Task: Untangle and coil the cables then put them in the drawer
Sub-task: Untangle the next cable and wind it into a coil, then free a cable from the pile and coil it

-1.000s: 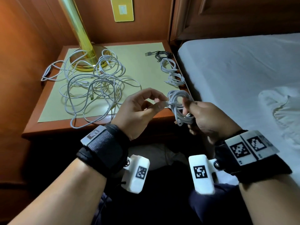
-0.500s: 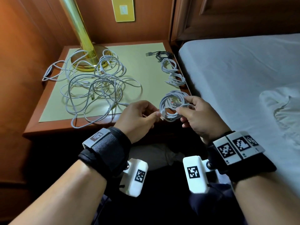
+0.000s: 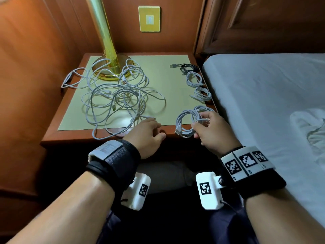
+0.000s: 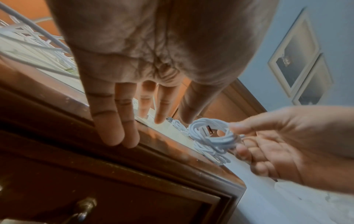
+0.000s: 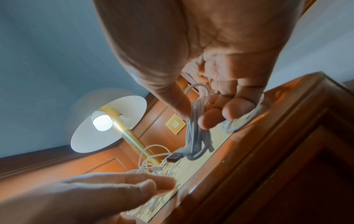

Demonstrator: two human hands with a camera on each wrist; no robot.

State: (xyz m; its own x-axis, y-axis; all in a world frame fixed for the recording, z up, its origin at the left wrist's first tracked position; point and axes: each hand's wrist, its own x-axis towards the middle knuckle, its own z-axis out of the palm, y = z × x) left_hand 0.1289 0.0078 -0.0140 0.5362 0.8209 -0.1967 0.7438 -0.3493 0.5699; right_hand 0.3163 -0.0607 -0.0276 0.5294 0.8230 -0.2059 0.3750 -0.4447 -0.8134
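My right hand (image 3: 207, 126) pinches a coiled white cable (image 3: 187, 122) (image 4: 210, 136) (image 5: 197, 133) between thumb and fingers, just above the nightstand's front right corner; its USB plug (image 3: 177, 132) sticks out to the left. My left hand (image 3: 149, 131) (image 4: 134, 106) is empty, fingers straight, over the nightstand's front edge beside a loose cable end (image 3: 151, 118). A tangle of white cables (image 3: 116, 99) covers the left half of the nightstand top. Two white coils (image 3: 194, 79) (image 3: 202, 94) and a black coil (image 3: 187, 67) lie along the right edge.
A brass lamp (image 3: 105, 41) stands at the back left of the nightstand (image 3: 73, 136), cables looped round its base. The drawer front with a brass knob (image 4: 84, 207) is shut below the top. A bed with a white sheet (image 3: 263, 94) lies immediately right.
My left hand let go of the coil and moved left, opening over the front edge. My right hand carried the coil forward and down to the nightstand's front right corner.
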